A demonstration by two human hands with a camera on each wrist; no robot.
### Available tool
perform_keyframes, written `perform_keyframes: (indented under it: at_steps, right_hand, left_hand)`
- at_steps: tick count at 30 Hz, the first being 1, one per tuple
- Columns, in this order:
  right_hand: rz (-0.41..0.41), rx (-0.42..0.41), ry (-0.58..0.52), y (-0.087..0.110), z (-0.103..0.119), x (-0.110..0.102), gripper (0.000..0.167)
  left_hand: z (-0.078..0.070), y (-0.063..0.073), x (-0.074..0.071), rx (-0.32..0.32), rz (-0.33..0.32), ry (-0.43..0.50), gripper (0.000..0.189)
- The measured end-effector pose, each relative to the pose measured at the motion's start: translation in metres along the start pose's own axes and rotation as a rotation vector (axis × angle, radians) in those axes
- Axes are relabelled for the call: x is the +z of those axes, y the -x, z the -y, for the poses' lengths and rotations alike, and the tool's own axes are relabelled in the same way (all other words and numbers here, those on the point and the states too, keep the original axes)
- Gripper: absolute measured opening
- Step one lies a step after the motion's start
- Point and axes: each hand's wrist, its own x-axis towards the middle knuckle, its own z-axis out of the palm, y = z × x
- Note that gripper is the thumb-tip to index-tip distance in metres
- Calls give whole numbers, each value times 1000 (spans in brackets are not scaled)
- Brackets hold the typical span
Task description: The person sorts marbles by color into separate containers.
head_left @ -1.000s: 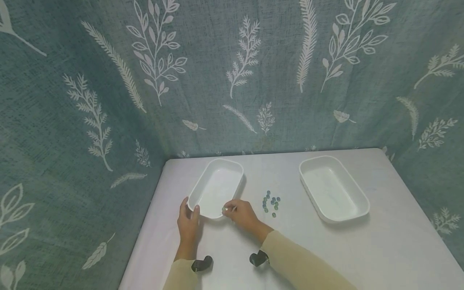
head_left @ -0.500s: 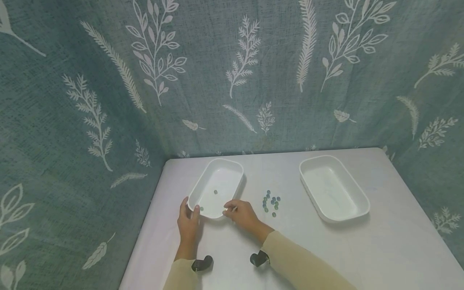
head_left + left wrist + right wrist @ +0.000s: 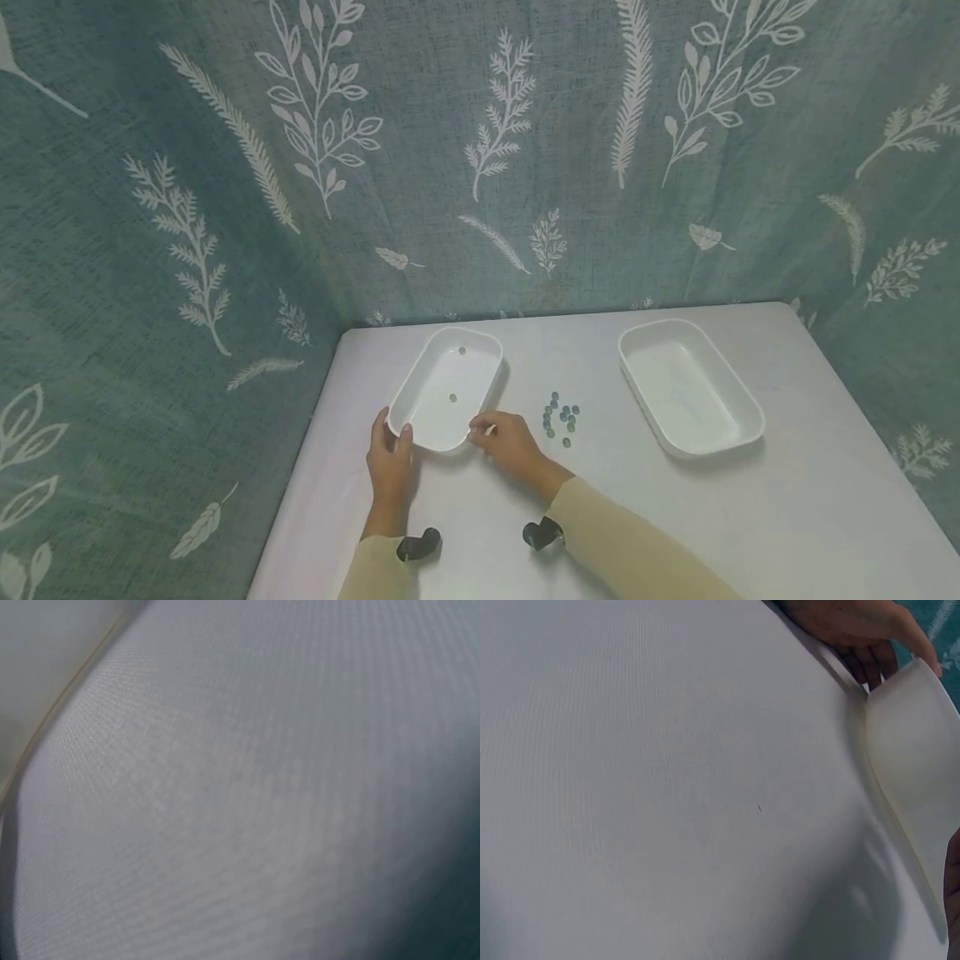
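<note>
My left hand point(image 3: 388, 458) holds the near left corner of a white rectangular tray point(image 3: 491, 392), its thumb at the rim and its fingers along the outer side. That same left hand point(image 3: 855, 626) appears in the right wrist view, gripping the tray wall point(image 3: 911, 735). At the tray's near right edge is my right hand point(image 3: 506, 442), its fingers loosely bent, and I see nothing between them. Two small greenish marbles are inside the tray, a far marble point(image 3: 462, 351) and a nearer marble point(image 3: 453, 398). The left wrist view catches mostly white cloth and part of the tray point(image 3: 45, 667).
Several blue and green marbles point(image 3: 565, 413) lie loose on the white tablecloth point(image 3: 600, 517), right of my right hand. A second white tray point(image 3: 686, 392) stands farther right. A green leaf-patterned curtain point(image 3: 420, 167) borders the table behind and at the sides.
A marble at my right fingertips has left them; two marbles now show in the tray and have rolled toward its far end. My right hand has shifted slightly right. The left hand stays put.
</note>
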Motion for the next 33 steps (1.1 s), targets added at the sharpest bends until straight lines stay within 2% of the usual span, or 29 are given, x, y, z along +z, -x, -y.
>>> perform_keyframes:
  at_steps: [6, 11, 15, 20, 27, 33]
  right_hand:
    - [-35, 46, -2, 3, -11, -16, 23]
    - [-99, 72, 27, 8, -23, -34, 23]
    - [-159, 62, 48, 13, -36, -47, 20]
    - [-218, 46, 24, 21, -46, -64, 17]
    - [-248, 95, -10, 30, -54, -83, 14]
    - [-271, 154, -3, 39, -64, -94, 18]
  left_hand:
    - [-1, 0, -1, 3, 4, 16, 60]
    - [1, -1, -1, 23, 3, 19, 59]
    - [2, -2, 0, 23, 4, 23, 59]
    - [2, -1, -1, 30, 14, 32, 58]
    - [2, -1, -1, 33, 19, 39, 59]
    - [0, -1, -2, 18, 25, 45, 60]
